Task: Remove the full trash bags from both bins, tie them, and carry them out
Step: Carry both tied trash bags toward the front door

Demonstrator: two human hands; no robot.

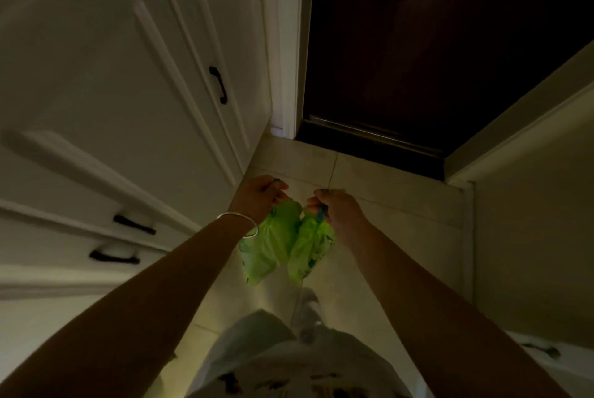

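Two bright green trash bags hang side by side in front of me over the tiled floor. My left hand grips the gathered top of the left green bag; a silver bangle sits on that wrist. My right hand grips the top of the right green bag by a dark drawstring. Both bags are bunched shut at the top and touch each other. No bins are in view.
White cabinet doors and drawers with black handles line the left side. A dark door with a metal threshold stands ahead. A pale wall closes the right. My trouser legs and one shoe show below on beige tiles.
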